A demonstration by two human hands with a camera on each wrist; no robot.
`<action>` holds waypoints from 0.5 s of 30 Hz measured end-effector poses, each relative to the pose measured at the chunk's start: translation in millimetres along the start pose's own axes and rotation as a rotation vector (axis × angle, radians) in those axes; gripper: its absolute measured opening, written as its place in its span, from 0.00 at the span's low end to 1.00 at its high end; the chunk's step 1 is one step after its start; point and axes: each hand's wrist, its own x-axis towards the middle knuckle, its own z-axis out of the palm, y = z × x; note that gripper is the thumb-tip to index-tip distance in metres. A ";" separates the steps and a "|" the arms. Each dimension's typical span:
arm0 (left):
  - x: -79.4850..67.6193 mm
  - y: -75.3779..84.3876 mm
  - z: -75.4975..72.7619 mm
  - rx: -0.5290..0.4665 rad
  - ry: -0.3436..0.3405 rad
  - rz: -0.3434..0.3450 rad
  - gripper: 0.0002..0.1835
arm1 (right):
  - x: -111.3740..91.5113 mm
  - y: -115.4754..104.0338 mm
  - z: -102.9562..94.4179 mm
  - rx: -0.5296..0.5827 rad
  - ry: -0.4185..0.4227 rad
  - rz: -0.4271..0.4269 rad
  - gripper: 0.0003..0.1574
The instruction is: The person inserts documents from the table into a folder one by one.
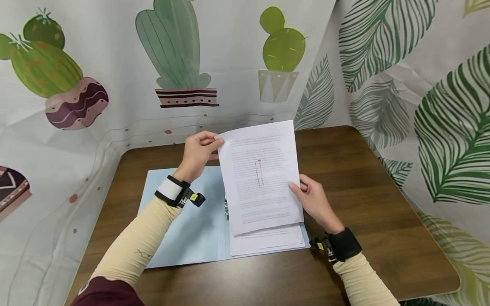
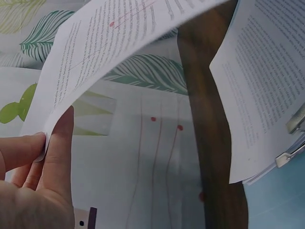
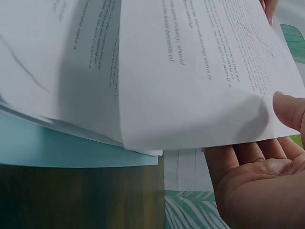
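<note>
Both hands hold up a printed sheet of paper [image 1: 264, 178] over an opened light-blue folder [image 1: 191, 229]. My left hand [image 1: 197, 155] pinches the sheet's upper left corner between thumb and fingers. At the right edge, lower down, my right hand [image 1: 314, 199] grips it with the thumb on the front and fingers behind. The sheet bows slightly in the left wrist view. Under it, a stack of printed pages [image 1: 268, 244] lies on the folder's right side, partly hidden. A metal clip [image 2: 290, 155] shows at the pages' edge by the folder's spine.
The folder lies on a dark brown wooden table [image 1: 367, 204] with rounded corners. Behind the table hangs a white cloth [image 1: 241, 55] printed with cacti, and leaf-patterned cloth [image 1: 405, 110] covers the right side. Each wrist wears a strap with a small camera.
</note>
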 end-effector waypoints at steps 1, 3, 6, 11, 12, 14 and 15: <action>-0.5 -1.4 0.3 0.000 -0.001 -0.006 0.11 | -0.6 0.2 0.3 -0.004 0.005 -0.001 0.23; -1.2 -4.2 0.7 0.003 -0.002 -0.006 0.11 | -1.2 0.7 0.6 -0.009 0.010 -0.003 0.22; -1.8 -7.9 1.2 0.004 0.001 -0.004 0.11 | -2.3 1.2 0.5 -0.015 0.016 0.000 0.22; -1.9 -12.7 1.1 0.010 0.005 -0.005 0.10 | -3.2 2.4 0.9 0.000 0.016 0.025 0.22; -1.8 -13.4 1.1 0.015 0.007 -0.003 0.09 | -3.3 2.6 1.0 0.006 0.016 0.032 0.22; -1.8 -14.3 1.0 0.023 0.009 0.000 0.09 | -3.4 2.4 1.2 0.019 0.015 0.043 0.22; -1.8 -14.8 1.0 0.035 0.013 0.005 0.09 | -3.4 2.0 1.2 0.024 0.015 0.047 0.22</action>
